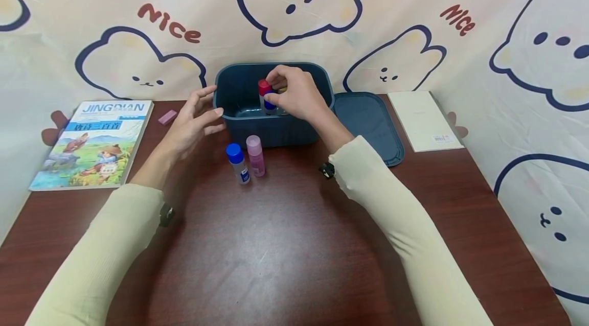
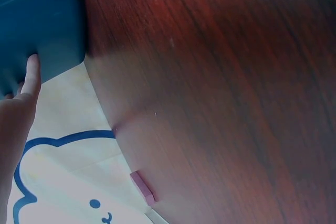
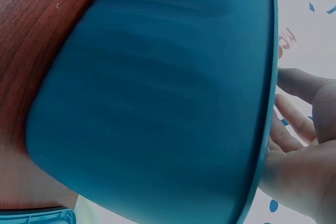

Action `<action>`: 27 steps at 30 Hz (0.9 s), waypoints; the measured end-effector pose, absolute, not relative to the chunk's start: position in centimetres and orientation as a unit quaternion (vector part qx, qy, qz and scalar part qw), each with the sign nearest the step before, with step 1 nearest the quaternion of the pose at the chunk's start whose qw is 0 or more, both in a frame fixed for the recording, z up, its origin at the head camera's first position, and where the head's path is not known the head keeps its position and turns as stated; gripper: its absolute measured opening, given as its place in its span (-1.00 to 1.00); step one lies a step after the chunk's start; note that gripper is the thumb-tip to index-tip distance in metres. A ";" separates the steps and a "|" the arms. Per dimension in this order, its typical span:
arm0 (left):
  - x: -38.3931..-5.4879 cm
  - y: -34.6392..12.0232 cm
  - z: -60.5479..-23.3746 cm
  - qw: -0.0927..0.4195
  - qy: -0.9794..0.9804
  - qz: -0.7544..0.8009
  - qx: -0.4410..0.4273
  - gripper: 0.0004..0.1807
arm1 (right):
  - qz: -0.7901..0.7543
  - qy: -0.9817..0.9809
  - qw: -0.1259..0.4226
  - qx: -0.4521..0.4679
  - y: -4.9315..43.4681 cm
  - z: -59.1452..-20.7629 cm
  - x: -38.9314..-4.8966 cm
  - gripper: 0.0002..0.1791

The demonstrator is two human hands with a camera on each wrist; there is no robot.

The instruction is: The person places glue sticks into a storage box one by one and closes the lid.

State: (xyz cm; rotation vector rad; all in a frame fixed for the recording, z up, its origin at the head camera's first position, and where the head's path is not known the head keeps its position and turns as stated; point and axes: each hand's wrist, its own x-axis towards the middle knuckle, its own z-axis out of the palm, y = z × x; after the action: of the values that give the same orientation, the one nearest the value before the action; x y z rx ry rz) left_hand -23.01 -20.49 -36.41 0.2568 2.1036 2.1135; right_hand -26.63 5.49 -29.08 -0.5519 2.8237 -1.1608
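A dark blue plastic bin (image 1: 276, 132) stands against the back wall; its outer side fills much of the right wrist view. My right hand (image 1: 296, 91) reaches over its front rim, thumb and fingers curled at a red-capped glue stick (image 1: 263, 87) and a blue-capped glue stick (image 1: 269, 103). I cannot tell whether it pinches one or both. In the right wrist view, the rim hides what the fingers hold. With fingers spread, my left hand (image 1: 189, 124) rests against the bin's left end, thumb at the rim. Another blue-capped glue stick (image 1: 238, 164) and a pink glue stick (image 1: 255, 156) stand before the bin.
To the bin's right lies its dark blue lid (image 1: 368, 126), with a cream-covered book (image 1: 425, 121) farther right. An illustrated book (image 1: 94, 144) is on the left, near a small pink block (image 1: 167, 117). A printed curtain (image 1: 322, 24) hangs behind the brown table (image 1: 257, 254).
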 end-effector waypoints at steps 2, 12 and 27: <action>-23.0 -20.5 -36.4 0.073 0.701 0.704 0.086 -0.28 | -0.377 0.908 0.019 -0.183 5.6 -29.0 -26.4 -0.64; -22.9 -20.5 -36.5 0.073 0.701 0.704 0.088 -0.25 | -0.422 0.871 0.014 -0.252 6.0 -28.7 -24.6 -0.62; -23.1 -20.5 -36.4 0.073 0.702 0.703 0.089 -0.25 | -0.436 0.847 0.010 -0.303 5.8 -28.8 -22.5 -0.64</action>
State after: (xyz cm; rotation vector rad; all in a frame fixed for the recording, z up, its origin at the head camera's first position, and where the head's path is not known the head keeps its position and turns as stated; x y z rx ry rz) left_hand -23.05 -20.54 -36.44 0.2668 2.1086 2.1106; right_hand -22.52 5.79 -28.80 -0.9460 2.6445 -1.3626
